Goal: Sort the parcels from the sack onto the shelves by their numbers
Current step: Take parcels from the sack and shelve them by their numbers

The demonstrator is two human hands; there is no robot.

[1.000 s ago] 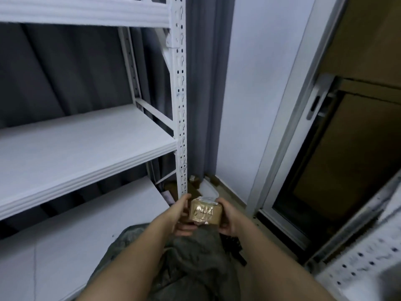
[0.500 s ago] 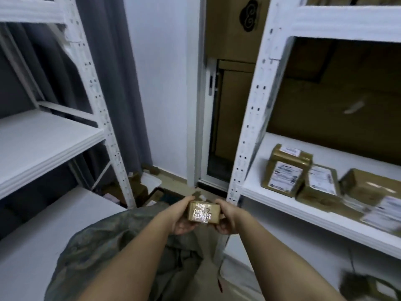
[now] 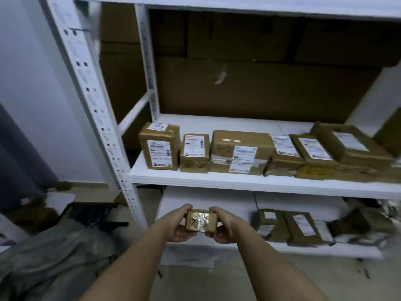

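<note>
— What have the hands got?

— One small parcel (image 3: 201, 220), brown card under shiny tape, held out in front of the white shelving unit (image 3: 102, 118). The left hand (image 3: 178, 224) grips its left end, thumb over the top edge and fingers curled beneath. The right hand (image 3: 224, 225) grips the right end the same way. It sits low, level with the gap between the middle shelf (image 3: 249, 184) and the bottom shelf (image 3: 208, 205).

— And the rest, biggest first?

— Large plain cardboard cartons (image 3: 260, 90) fill the space behind the middle shelf. Down at the lower left lies the grey-green sack (image 3: 56, 259), crumpled on the floor, its mouth not clear from here. Along the front of the middle shelf stands a row of parcels (image 3: 240, 152), touching side by side; the ones at the far right run out of view. More parcels (image 3: 297, 228) lie on the bottom shelf, and those at the right end are a blur.

— Can you read anything?

— On the held parcel there's handwriting in dark marker, what looks like a "6" at the left; glare on the tape hides the rest. The leftmost box (image 3: 159, 146) on the middle shelf has a top sticker reading something like "4005". The printed shipping labels are too smeared to read.
</note>
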